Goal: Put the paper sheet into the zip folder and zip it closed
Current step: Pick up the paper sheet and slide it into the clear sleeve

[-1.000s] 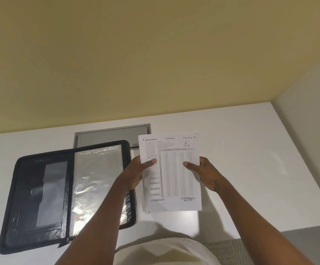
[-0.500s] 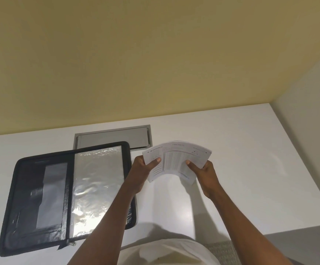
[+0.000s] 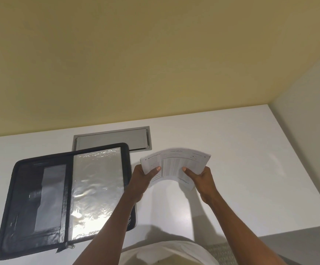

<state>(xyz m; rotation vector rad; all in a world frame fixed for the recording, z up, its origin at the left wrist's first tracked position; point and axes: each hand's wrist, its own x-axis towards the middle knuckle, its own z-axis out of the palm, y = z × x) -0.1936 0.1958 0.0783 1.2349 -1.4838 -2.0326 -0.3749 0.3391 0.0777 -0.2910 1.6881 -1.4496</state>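
A printed white paper sheet [image 3: 175, 163] is held above the white desk [image 3: 251, 169], bowed upward in the middle and tilted nearly flat. My left hand [image 3: 142, 178] grips its left edge, thumb on top. My right hand [image 3: 201, 178] grips its right edge the same way. The black zip folder [image 3: 40, 197] lies open on the desk to the left, with a shiny clear plastic sleeve [image 3: 96, 188] on its right half and dark pockets on its left half. My left forearm crosses the folder's lower right corner. The zip pull [image 3: 70, 246] shows at the folder's near edge.
A grey cable hatch [image 3: 113, 139] is set into the desk behind the folder. A yellow wall rises behind the desk, and a pale wall [image 3: 308, 131] bounds it on the right. The desk's near edge runs at lower right, with grey floor below.
The sheet went from upright and facing me to tipped forward and bowed between both hands. Both hands rose slightly and kept their grip. The folder has not moved.
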